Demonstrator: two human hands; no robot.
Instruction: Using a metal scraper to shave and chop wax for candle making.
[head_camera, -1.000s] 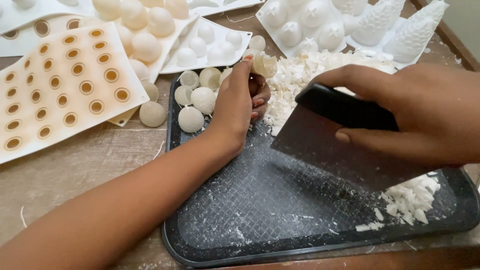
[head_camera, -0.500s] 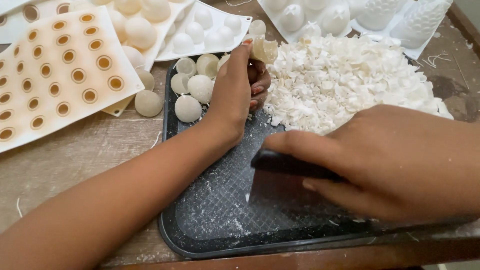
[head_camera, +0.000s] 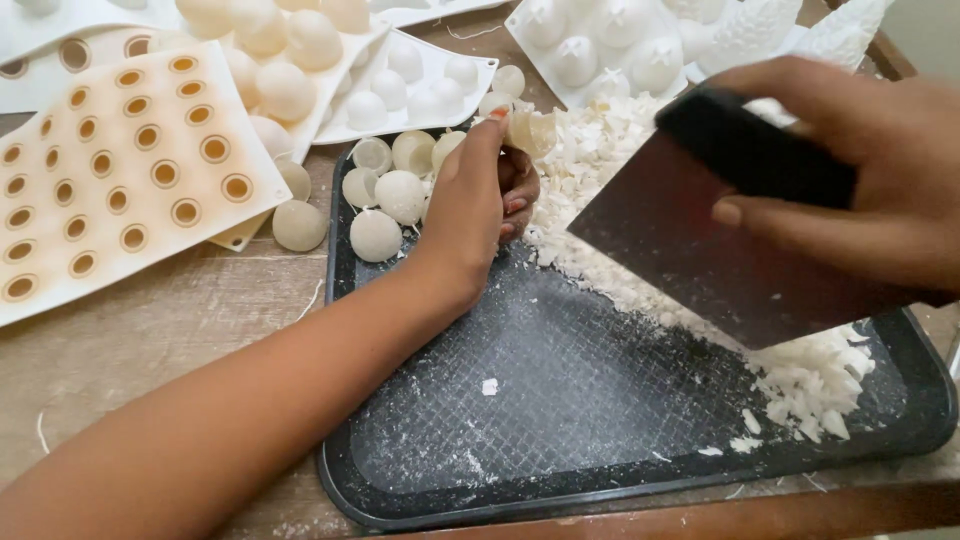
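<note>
1. Right hand (head_camera: 860, 170) clamped on black handle of a metal bench scraper (head_camera: 720, 250); blade tilted, lower edge down in the white flakes (head_camera: 640, 210) on the black tray (head_camera: 560, 440).
2. Left hand (head_camera: 470, 205) rests on the tray's upper left part, fingers curled loosely, tips pinching a small pale piece (head_camera: 525, 125); grip closed on it.
3. Flakes heaped across the tray's upper middle and right side; a smaller clump (head_camera: 810, 385) lies below the blade near the right rim. Tray's lower left part is dusted, mostly bare mesh pattern.
4. Pale round half-balls (head_camera: 385, 205) sit in the tray's upper left corner, just beside the left hand; one more ball (head_camera: 298, 225) lies off the tray on the wooden desk (head_camera: 150, 340).
5. Flat white mould with ringed holes (head_camera: 110, 170) lies left of the tray; dome moulds (head_camera: 420, 75) behind it; a tree-shaped mould (head_camera: 750, 30) at top right.
</note>
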